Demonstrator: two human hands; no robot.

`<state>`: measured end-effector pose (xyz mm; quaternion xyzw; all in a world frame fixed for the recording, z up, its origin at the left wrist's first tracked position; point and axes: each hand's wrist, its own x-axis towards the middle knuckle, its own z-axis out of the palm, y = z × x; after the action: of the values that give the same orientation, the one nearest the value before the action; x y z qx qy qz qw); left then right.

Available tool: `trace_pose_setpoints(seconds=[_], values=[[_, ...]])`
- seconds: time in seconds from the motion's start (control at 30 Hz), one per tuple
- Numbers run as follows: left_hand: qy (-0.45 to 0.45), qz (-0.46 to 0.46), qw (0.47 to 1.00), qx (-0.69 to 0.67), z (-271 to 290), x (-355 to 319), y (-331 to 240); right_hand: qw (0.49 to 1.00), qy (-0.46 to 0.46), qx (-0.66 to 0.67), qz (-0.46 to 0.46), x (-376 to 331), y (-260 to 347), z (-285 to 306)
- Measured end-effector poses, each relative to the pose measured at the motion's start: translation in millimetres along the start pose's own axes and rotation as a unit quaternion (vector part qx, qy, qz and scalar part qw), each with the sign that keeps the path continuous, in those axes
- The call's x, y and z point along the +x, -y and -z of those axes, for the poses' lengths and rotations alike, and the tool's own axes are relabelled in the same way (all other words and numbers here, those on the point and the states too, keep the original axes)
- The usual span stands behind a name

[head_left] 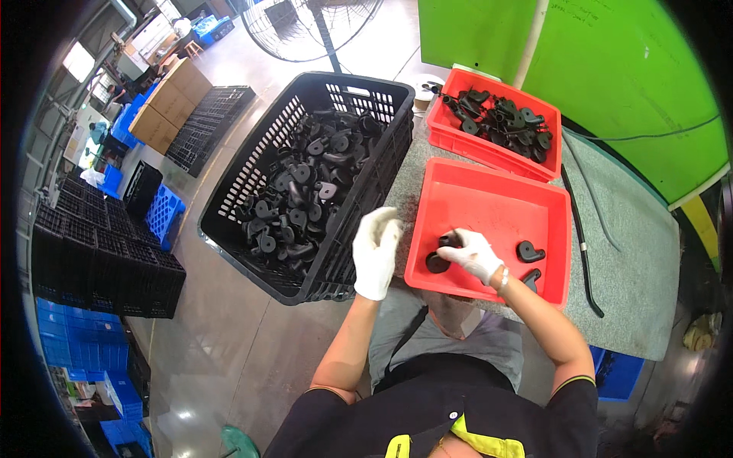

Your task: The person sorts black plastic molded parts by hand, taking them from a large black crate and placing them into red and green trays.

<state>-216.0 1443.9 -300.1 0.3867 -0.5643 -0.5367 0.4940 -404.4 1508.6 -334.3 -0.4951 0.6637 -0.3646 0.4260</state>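
Observation:
My right hand (475,256), in a white glove, reaches into the near red tray (489,197). Its fingers are closed on a black curved part with a round end (450,240); a black disc-like piece (437,262) shows right beside the fingertips. Two more such parts, one a black elbow-shaped part (529,252), lie at the tray's right side. My left hand (376,253), also gloved in white, is raised between the tray and the large black crate (389,164). Its fingers are loosely bent and apart, with nothing visible in them.
Many black parts (298,183) fill the slatted crate on the left. Behind the near tray, a second red tray (489,151) holds more. A black hose (584,259) lies on the grey tabletop (634,282). Beyond stand a green panel (611,69) and a fan (313,27).

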Motion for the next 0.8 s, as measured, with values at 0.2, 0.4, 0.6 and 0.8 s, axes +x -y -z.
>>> trace_pose_setpoints(seconds=[0.2, 0.4, 0.6, 0.8], values=[[0.244, 0.18, 0.952, -0.029, -14.8, -12.9, -4.2, 0.977, 0.056, 0.186, 0.089, -35.8, 36.1, 34.3], [0.343, 0.279, 0.89, -0.11, -23.4, -15.7, -4.4, 0.968, 0.113, 0.217, 0.063, -46.1, 36.9, 37.3], [0.378, 0.335, 0.821, -0.265, -25.4, -16.3, 5.5, 0.963, 0.127, 0.202, 0.122, -42.3, 40.2, 34.4], [0.259, 0.316, 0.864, -0.295, -37.8, -25.8, 15.2, 0.987, -0.075, -0.001, 0.145, -43.0, 34.4, 31.9]])
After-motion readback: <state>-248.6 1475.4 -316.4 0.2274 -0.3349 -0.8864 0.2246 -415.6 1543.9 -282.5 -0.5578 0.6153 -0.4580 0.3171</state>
